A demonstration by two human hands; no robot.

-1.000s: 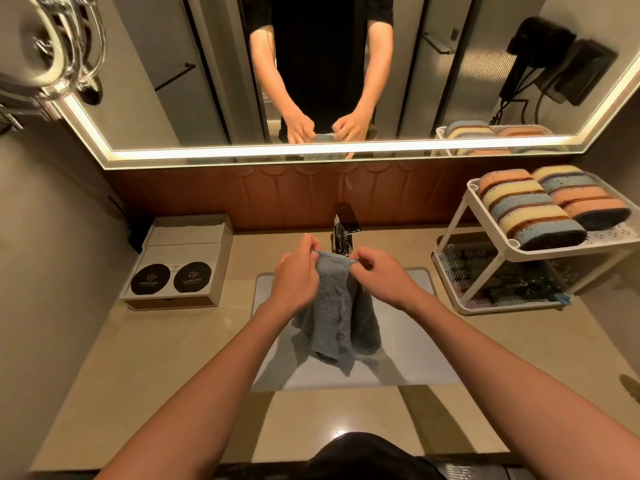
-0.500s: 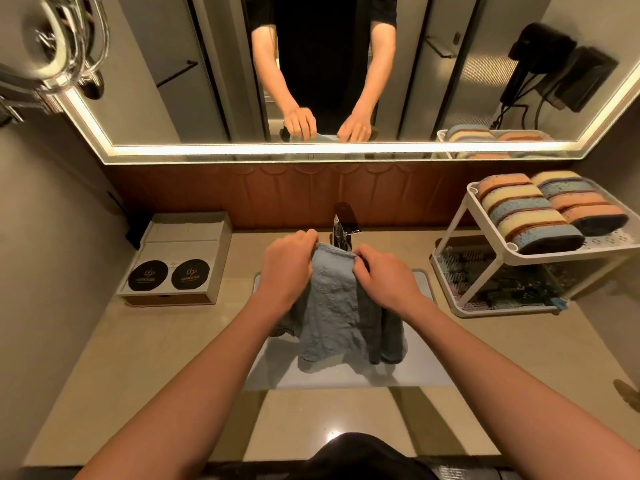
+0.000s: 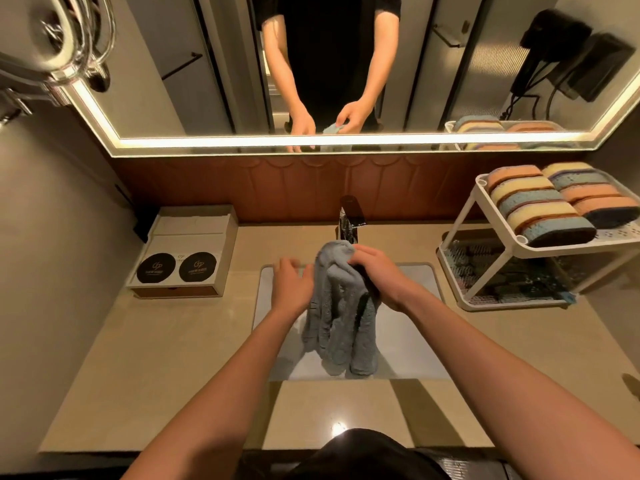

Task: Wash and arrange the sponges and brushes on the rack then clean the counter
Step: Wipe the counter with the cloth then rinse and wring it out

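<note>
A grey-blue cloth (image 3: 341, 313) hangs bunched over the white sink (image 3: 412, 344), just in front of the faucet (image 3: 349, 216). My right hand (image 3: 375, 275) grips its top edge and holds it up. My left hand (image 3: 292, 285) is beside the cloth on the left, fingers straight and blurred, its side against the fabric without holding it. On the right stands a white two-tier rack (image 3: 498, 247); several coloured sponges (image 3: 540, 206) lie in rows on its top shelf and dark brushes (image 3: 512, 271) fill the lower shelf.
A beige counter (image 3: 173, 358) surrounds the sink. A white box with two black round lids (image 3: 180, 258) sits at the back left. A lit mirror (image 3: 346, 64) runs along the wall, and a chrome fixture (image 3: 59, 39) hangs at the upper left.
My left hand has let go of the cloth's top edge and dropped to its left side. The cloth now hangs from my right hand alone, gathered narrower.
</note>
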